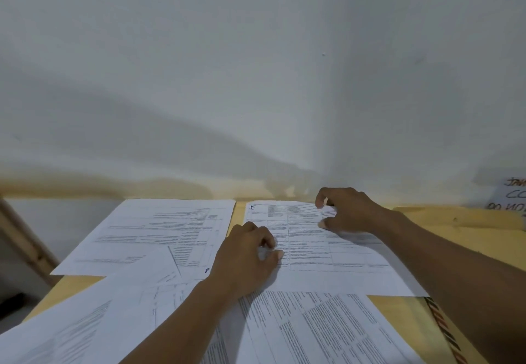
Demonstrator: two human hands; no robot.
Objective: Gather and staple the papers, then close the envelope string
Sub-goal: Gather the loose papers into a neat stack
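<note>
I watched the right hand [345, 211] pinching the far edge of the sheet marked 4 [310, 247] on the wooden table [466, 238] while the curled left hand [247, 252] pressed it; a hasty lift risked creasing it.

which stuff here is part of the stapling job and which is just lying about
Belongs to the job:
- sheet under both hands
- far left sheet
- near left sheet
- near sheet
- striped-edge envelope

Just lying about:
- handwritten note by the wall
</note>
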